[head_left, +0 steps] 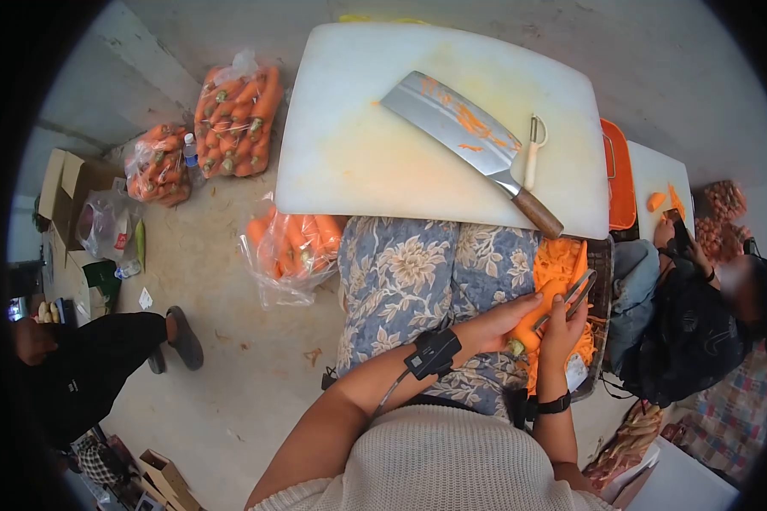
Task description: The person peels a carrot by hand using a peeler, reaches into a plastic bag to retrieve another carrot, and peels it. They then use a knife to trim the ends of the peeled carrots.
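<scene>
Peeling looks like the step in hand. Left hand (pixel 496 328) grips the carrot (pixel 530 338) near its stem end; right hand (pixel 562 330) is closed around a metal peeler (pixel 580 286) at the carrot. Carrot sits above orange shavings (pixel 583 347) in a dark crate (pixel 603 264), beside the lap. Next move likely calls for steadying the carrot and drawing the blade lengthwise, fingers clear.
</scene>
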Action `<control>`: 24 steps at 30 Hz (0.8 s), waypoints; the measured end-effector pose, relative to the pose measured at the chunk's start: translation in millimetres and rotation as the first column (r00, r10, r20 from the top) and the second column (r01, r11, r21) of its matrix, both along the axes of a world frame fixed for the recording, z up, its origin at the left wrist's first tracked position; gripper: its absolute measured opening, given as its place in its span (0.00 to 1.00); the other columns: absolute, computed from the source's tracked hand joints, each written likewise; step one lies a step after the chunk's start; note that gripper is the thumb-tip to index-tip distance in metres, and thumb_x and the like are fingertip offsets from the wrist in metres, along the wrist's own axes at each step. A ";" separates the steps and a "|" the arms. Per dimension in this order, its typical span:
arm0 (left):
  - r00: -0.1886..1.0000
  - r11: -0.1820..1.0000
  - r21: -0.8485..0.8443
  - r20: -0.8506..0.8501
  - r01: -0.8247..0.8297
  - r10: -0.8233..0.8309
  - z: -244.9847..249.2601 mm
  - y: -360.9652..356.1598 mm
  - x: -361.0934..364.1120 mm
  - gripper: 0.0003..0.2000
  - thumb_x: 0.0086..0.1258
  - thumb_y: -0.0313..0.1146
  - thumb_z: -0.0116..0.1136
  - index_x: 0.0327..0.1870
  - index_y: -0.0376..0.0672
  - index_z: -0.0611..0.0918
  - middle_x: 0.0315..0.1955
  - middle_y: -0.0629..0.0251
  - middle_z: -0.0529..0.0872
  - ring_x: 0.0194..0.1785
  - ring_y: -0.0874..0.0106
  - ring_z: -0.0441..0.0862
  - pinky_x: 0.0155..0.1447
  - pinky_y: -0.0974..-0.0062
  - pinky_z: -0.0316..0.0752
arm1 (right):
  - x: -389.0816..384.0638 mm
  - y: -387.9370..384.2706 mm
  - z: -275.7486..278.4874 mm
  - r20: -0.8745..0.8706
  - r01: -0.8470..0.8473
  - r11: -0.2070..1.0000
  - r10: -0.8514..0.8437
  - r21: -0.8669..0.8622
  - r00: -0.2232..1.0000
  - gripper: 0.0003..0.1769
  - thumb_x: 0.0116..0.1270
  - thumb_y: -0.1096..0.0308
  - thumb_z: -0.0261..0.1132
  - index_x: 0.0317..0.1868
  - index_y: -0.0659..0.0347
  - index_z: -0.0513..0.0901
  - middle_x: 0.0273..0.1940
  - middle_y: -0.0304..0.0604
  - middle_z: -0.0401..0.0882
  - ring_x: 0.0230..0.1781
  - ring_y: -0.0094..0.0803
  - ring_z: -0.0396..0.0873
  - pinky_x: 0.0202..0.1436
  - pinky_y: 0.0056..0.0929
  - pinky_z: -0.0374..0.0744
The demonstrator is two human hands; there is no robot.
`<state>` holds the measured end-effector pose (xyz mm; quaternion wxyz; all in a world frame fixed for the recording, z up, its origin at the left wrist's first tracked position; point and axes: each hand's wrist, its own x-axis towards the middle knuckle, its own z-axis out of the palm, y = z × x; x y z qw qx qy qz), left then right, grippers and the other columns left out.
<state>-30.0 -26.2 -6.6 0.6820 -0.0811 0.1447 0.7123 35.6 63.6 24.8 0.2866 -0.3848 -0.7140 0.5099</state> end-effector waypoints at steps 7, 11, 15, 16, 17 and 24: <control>0.997 0.998 -0.048 -0.067 0.036 -0.039 4.8 -1.1 -1.3 0.22 0.71 0.48 0.41 0.62 0.50 0.62 0.50 0.68 0.73 0.48 0.75 0.75 0.46 0.73 0.76 | 0.8 35.8 -23.7 0.076 -0.012 0.968 0.032 -0.250 0.997 0.11 0.63 0.68 0.58 0.43 0.65 0.71 0.37 0.39 0.72 0.36 0.22 0.69 0.42 0.21 0.68; 0.991 0.991 -0.107 -0.105 0.076 -0.087 9.9 -4.3 -3.6 0.23 0.69 0.50 0.43 0.62 0.53 0.62 0.49 0.70 0.73 0.48 0.77 0.75 0.44 0.73 0.76 | -5.7 39.4 -28.1 -0.013 -0.025 0.960 0.023 -0.279 1.000 0.12 0.64 0.67 0.57 0.42 0.67 0.71 0.40 0.42 0.74 0.38 0.23 0.72 0.42 0.21 0.69; 0.988 0.987 -0.122 -0.104 0.103 -0.116 11.0 -4.1 -4.0 0.23 0.69 0.50 0.43 0.63 0.53 0.62 0.48 0.70 0.74 0.48 0.77 0.75 0.42 0.73 0.77 | -11.6 42.2 -21.8 0.050 -0.015 0.957 0.031 -0.289 0.998 0.12 0.64 0.66 0.58 0.42 0.67 0.71 0.40 0.44 0.76 0.39 0.23 0.72 0.43 0.21 0.69; 0.987 0.987 -0.120 -0.108 0.105 -0.118 10.2 -3.5 -3.4 0.23 0.69 0.50 0.43 0.63 0.53 0.62 0.48 0.70 0.74 0.48 0.77 0.75 0.42 0.73 0.77 | -10.7 44.5 -22.3 0.047 -0.014 0.958 0.028 -0.286 0.999 0.12 0.64 0.66 0.58 0.42 0.67 0.71 0.40 0.44 0.76 0.39 0.23 0.72 0.43 0.21 0.69; 0.988 0.990 -0.103 -0.107 0.100 -0.111 7.6 -2.9 -2.6 0.23 0.69 0.50 0.43 0.63 0.53 0.61 0.48 0.70 0.74 0.47 0.77 0.76 0.42 0.73 0.77 | -9.3 48.0 -24.8 0.063 -0.026 0.953 0.047 -0.303 0.997 0.11 0.64 0.66 0.58 0.41 0.67 0.71 0.39 0.43 0.76 0.38 0.23 0.72 0.43 0.21 0.69; 0.981 0.985 -0.130 -0.147 0.111 -0.130 14.9 -6.0 -2.6 0.23 0.70 0.48 0.43 0.62 0.51 0.61 0.47 0.69 0.74 0.44 0.76 0.77 0.39 0.74 0.78 | -7.1 58.8 -39.9 0.049 0.018 0.942 -0.002 -0.335 0.999 0.13 0.64 0.64 0.58 0.40 0.66 0.69 0.36 0.43 0.76 0.39 0.27 0.75 0.43 0.24 0.70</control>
